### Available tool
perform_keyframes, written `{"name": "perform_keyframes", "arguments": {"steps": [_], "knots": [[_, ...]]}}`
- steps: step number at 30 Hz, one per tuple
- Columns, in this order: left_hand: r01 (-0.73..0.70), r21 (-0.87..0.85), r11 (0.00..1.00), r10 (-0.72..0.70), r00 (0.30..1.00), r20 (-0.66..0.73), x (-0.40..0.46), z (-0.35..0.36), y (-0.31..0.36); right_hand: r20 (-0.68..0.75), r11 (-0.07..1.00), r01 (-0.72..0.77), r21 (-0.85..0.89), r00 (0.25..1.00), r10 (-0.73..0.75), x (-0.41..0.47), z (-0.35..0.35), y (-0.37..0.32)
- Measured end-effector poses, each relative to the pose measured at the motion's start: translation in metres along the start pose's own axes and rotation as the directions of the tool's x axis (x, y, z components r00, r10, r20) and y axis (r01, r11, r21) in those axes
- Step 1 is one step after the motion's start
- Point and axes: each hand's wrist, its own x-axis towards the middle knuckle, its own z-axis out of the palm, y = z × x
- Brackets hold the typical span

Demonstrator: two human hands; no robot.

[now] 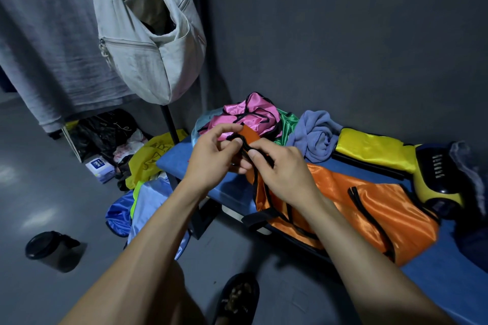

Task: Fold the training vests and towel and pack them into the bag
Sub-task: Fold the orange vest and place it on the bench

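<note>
Step in hand: folding of the orange vest, judged at an early stage; strap ends being gathered, body unfolded.
Left hand: fingers curled, pinching the black-edged strap of the orange vest.
Right hand: likewise curled round the same strap, touching the left hand.
Orange vest position: spread over the blue bench, one end lifted between the hands.
Awaiting folding: pink vest, green vest and towel, heaped at the wall end (all crumpled).
Already folded, apparently: yellow vest.
Bag: black-and-yellow bag at the right; its opening cannot be made out.
Next move calls for: straps aligned, then the body laid flat and doubled over.
</note>
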Motion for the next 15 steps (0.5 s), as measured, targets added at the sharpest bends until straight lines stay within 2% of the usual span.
{"name": "perform_keyframes", "arguments": {"steps": [4,9,15], "knots": [[0.017,-0.010,1.000,-0.018,0.999,-0.027,0.0005,-0.0002,0.0009,0.031,0.998,0.056,-0.034,0.998,-0.055,-0.0020,0.0007,-0.0029],[0.034,-0.040,0.999,-0.037,0.997,-0.071,-0.0004,-0.0003,0.0031,0.072,0.969,0.143,-0.202,0.989,-0.131,-0.0047,0.0047,-0.0066],[-0.019,-0.046,0.999,0.015,0.995,-0.096,-0.0022,-0.0011,0.0059,0.141,0.977,0.124,-0.171,0.985,-0.100,-0.0037,0.0094,-0.0005]]}}
